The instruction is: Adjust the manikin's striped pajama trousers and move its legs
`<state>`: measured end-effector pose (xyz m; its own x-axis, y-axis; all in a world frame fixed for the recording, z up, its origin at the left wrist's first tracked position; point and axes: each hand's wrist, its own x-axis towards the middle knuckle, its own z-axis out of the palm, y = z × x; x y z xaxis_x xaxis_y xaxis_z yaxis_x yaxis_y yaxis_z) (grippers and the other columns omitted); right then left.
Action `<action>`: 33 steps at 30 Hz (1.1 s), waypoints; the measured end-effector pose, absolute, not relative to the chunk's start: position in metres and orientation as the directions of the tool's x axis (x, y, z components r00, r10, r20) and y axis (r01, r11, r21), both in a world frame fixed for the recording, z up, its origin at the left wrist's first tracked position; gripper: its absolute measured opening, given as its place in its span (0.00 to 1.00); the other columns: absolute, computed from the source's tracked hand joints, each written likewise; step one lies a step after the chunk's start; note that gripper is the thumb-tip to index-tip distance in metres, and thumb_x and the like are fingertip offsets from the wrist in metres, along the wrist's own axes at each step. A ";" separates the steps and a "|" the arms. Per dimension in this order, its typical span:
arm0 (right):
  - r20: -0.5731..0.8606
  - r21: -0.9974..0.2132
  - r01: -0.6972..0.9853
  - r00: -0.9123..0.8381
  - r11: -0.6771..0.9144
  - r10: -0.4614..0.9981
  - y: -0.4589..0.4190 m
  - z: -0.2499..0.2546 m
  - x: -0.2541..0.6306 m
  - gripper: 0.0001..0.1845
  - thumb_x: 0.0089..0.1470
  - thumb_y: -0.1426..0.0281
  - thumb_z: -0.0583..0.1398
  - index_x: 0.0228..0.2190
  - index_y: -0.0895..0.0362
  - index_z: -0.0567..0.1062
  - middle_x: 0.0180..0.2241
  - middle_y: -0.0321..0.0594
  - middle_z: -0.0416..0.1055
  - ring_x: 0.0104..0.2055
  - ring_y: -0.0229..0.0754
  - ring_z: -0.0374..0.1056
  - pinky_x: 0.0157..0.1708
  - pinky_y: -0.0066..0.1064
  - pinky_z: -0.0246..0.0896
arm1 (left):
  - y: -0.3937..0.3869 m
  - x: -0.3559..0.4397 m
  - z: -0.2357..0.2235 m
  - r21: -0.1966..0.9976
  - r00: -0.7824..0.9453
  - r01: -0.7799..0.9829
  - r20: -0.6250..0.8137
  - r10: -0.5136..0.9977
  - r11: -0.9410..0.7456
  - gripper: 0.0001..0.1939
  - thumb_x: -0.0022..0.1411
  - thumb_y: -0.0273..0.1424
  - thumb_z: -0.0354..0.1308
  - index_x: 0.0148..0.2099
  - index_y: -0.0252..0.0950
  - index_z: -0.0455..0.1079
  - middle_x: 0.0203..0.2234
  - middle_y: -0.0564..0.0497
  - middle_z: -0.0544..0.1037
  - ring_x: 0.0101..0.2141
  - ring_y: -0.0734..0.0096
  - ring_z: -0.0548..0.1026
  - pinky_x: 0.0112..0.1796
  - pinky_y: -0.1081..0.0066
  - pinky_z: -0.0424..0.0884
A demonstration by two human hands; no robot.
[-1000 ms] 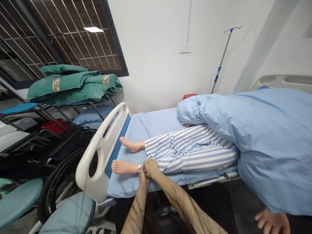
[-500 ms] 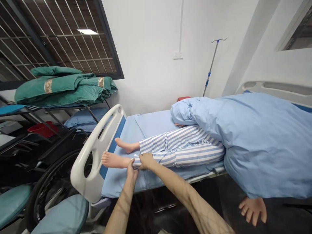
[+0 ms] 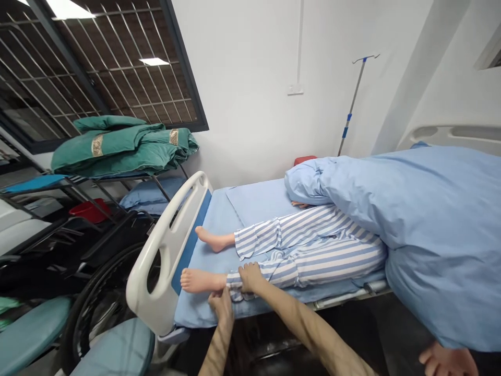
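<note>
Head view, left hand (image 3: 221,307) and right hand (image 3: 250,277) clamped on striped pajama cuff (image 3: 235,286), beside mannequin's bare foot (image 3: 199,280)

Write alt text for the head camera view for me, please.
The person's right hand grips the cuff of blue-and-white striped pyjama trousers on a mannequin's nearer leg, with the left hand just below it. The mannequin's bare foot points toward a white plastic footboard, and a pale blue blanket covers its upper body.

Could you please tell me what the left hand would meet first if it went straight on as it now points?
The left hand would most likely meet the blue-and-white striped trouser cuff at the manikin's near ankle, which it seems almost to touch, though depth is unclear here.
</note>
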<state>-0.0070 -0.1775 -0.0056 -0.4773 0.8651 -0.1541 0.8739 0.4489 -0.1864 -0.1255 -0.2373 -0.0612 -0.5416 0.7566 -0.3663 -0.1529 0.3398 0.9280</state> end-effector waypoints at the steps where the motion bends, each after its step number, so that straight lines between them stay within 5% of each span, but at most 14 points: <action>1: -0.186 -0.207 0.869 -0.487 0.450 0.853 -0.173 -0.003 -0.006 0.34 0.39 0.54 0.69 0.49 0.50 0.73 0.52 0.54 0.74 0.54 0.58 0.71 0.53 0.49 0.62 | -0.240 -0.125 -0.058 0.949 -0.676 -0.001 -0.233 0.699 0.315 0.20 0.42 0.44 0.58 0.38 0.48 0.60 0.40 0.40 0.75 0.56 0.34 0.68 0.46 0.43 0.68; 3: -0.248 -0.292 0.842 -0.524 0.453 0.815 -0.161 0.007 0.000 0.34 0.41 0.55 0.68 0.50 0.51 0.73 0.53 0.52 0.74 0.56 0.57 0.70 0.53 0.47 0.65 | -0.243 -0.123 -0.050 0.914 -0.756 0.310 0.069 0.651 0.262 0.28 0.44 0.45 0.58 0.49 0.49 0.58 0.54 0.36 0.69 0.62 0.34 0.60 0.55 0.42 0.62; 5: -0.297 -0.413 0.797 -0.575 0.440 0.762 -0.143 0.021 0.011 0.33 0.44 0.57 0.66 0.52 0.52 0.73 0.54 0.48 0.73 0.56 0.53 0.70 0.52 0.38 0.66 | -0.237 -0.120 -0.037 0.849 -0.618 0.506 0.235 0.750 0.152 0.34 0.47 0.45 0.57 0.57 0.51 0.54 0.61 0.38 0.62 0.65 0.35 0.55 0.60 0.44 0.56; 9: -0.349 -0.506 0.777 -0.581 0.374 0.735 -0.093 0.045 0.052 0.26 0.48 0.60 0.65 0.49 0.55 0.77 0.51 0.44 0.76 0.54 0.47 0.71 0.50 0.27 0.65 | -0.185 -0.110 -0.006 0.856 -0.339 0.510 0.287 0.896 -0.082 0.31 0.48 0.38 0.60 0.56 0.49 0.62 0.57 0.41 0.68 0.63 0.36 0.59 0.64 0.48 0.53; 14: -0.523 -0.471 0.858 -0.458 0.205 0.719 -0.030 0.037 0.114 0.07 0.44 0.68 0.66 0.24 0.60 0.78 0.32 0.46 0.79 0.41 0.48 0.75 0.38 0.28 0.67 | -0.073 -0.075 0.011 0.847 0.024 0.454 0.300 0.954 -0.278 0.27 0.40 0.25 0.63 0.47 0.42 0.69 0.55 0.40 0.72 0.62 0.41 0.62 0.65 0.52 0.50; 18: -0.651 -0.511 0.858 -0.426 0.052 0.628 0.000 0.007 0.154 0.09 0.46 0.69 0.64 0.19 0.59 0.73 0.23 0.39 0.74 0.28 0.40 0.72 0.29 0.25 0.66 | -0.006 -0.056 -0.006 0.829 0.106 0.513 0.195 0.975 -0.222 0.28 0.32 0.22 0.66 0.41 0.39 0.70 0.52 0.38 0.74 0.61 0.39 0.63 0.64 0.53 0.51; 23: -0.690 -0.570 0.820 -0.442 -0.053 0.573 0.013 -0.029 0.191 0.09 0.47 0.70 0.63 0.18 0.57 0.72 0.20 0.35 0.72 0.26 0.38 0.71 0.28 0.25 0.64 | 0.026 -0.117 -0.030 0.732 0.047 0.682 -0.017 0.999 -0.019 0.27 0.27 0.24 0.71 0.36 0.41 0.69 0.40 0.45 0.78 0.53 0.43 0.71 0.55 0.60 0.62; 29: -0.725 -0.571 0.818 -0.463 -0.069 0.510 0.019 -0.044 0.206 0.13 0.48 0.71 0.62 0.15 0.59 0.70 0.18 0.37 0.70 0.21 0.36 0.67 0.25 0.26 0.59 | 0.030 -0.184 -0.026 0.457 -0.028 0.883 -0.165 0.986 0.102 0.18 0.36 0.25 0.66 0.31 0.42 0.66 0.24 0.54 0.74 0.42 0.48 0.76 0.49 0.60 0.64; 33: -0.741 -0.566 0.820 -0.463 -0.083 0.486 0.017 -0.045 0.208 0.10 0.46 0.71 0.63 0.18 0.60 0.71 0.17 0.35 0.69 0.19 0.35 0.65 0.24 0.26 0.58 | 0.026 -0.171 -0.020 0.129 0.010 0.991 -0.226 0.974 0.020 0.17 0.43 0.27 0.63 0.38 0.42 0.67 0.35 0.51 0.80 0.44 0.48 0.77 0.48 0.58 0.65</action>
<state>0.2077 0.0173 -0.0449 -0.4627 0.4865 -0.7411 0.8199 -0.0831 -0.5665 -0.1708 0.0257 -0.0200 0.0099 0.9741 -0.2258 0.9914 0.0199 0.1293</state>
